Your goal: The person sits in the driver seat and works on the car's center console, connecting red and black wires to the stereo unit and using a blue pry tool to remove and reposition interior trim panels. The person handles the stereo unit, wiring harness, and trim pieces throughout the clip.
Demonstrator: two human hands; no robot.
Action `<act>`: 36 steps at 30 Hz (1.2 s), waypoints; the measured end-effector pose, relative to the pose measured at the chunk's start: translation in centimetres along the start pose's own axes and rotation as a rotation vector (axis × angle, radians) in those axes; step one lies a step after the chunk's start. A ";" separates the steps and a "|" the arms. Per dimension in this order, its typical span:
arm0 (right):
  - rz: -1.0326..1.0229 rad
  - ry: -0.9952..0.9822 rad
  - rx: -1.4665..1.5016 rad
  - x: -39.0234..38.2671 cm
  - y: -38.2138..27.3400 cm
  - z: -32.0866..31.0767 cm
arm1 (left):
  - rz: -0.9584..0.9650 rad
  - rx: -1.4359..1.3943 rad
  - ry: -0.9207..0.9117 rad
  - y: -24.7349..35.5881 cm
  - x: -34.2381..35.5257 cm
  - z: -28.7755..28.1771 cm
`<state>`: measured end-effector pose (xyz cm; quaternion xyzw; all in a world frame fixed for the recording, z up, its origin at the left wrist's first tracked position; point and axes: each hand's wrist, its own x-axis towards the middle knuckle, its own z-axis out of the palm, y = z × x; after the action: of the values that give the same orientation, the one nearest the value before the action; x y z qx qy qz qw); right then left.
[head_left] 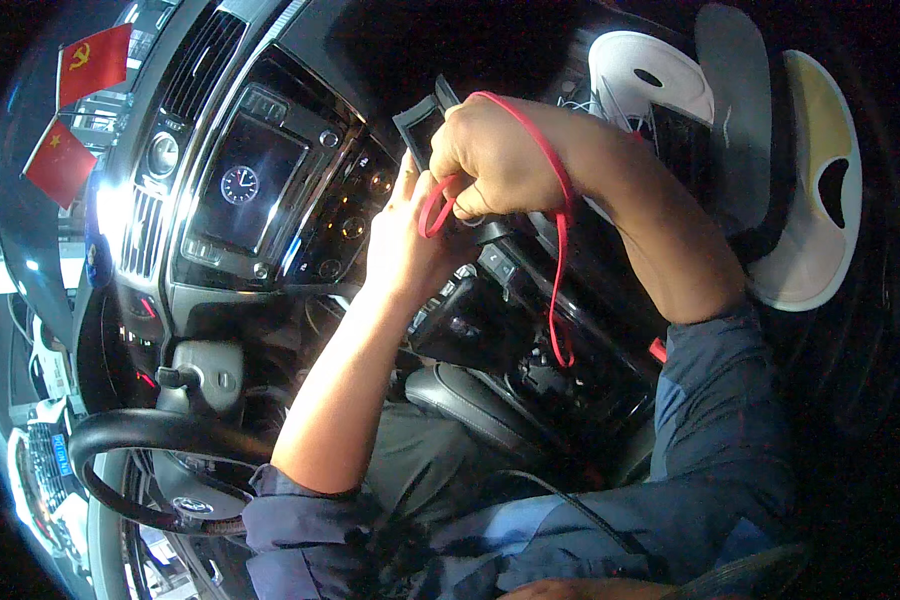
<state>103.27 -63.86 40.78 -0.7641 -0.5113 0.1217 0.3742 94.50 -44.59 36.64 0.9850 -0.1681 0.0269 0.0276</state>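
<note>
Both my hands meet in front of the centre console of a car. My right hand (pixel 488 150) is closed with its back toward me. A thin red cord (pixel 558 262) runs over that wrist, hangs down in a long loop, and forms a small loop at its fingers. Just beneath is my left hand (pixel 407 238), its fingers bent together and partly covered by the right hand; what they grip is hidden. A dark, frame-like piece (pixel 417 124) sticks out beyond the fingertips of both hands. Whether either hand holds it is unclear.
Left of my hands is the dashboard screen (pixel 245 182) with a clock face. At lower left stands the steering wheel (pixel 85 470). The gear console (pixel 460 315) lies below my hands. White-edged slippers (pixel 820 230) are at right. Two small red flags (pixel 92 68) stand at far left.
</note>
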 end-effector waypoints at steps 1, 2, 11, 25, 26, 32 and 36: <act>0.056 -0.025 -0.002 0.0 0.3 0.1 | -0.003 -0.011 -0.005 0.0 0.1 0.1; 0.091 -0.042 -0.002 0.1 0.6 0.2 | -0.004 -0.024 -0.016 0.0 0.3 0.2; 0.167 0.215 -0.134 1.1 5.5 0.7 | -0.052 -0.299 0.039 -0.4 3.6 2.4; 0.522 0.398 -0.391 3.8 17.3 4.1 | -0.393 -0.909 -0.080 1.6 -0.2 -1.0; 0.542 0.314 -0.378 3.5 17.7 4.7 | -0.429 -0.891 -0.106 2.2 -1.6 -1.6; 0.726 -0.053 -0.550 2.2 17.1 8.8 | -0.109 -0.703 0.081 3.1 -9.4 -5.1; 0.551 -0.226 -0.556 2.1 15.1 10.3 | -0.006 -0.563 0.248 2.2 -14.5 -5.8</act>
<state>108.77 -60.39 23.62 -0.9264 -0.3387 0.1576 0.0482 79.86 -41.51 41.64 0.9283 -0.1612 0.0992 0.3199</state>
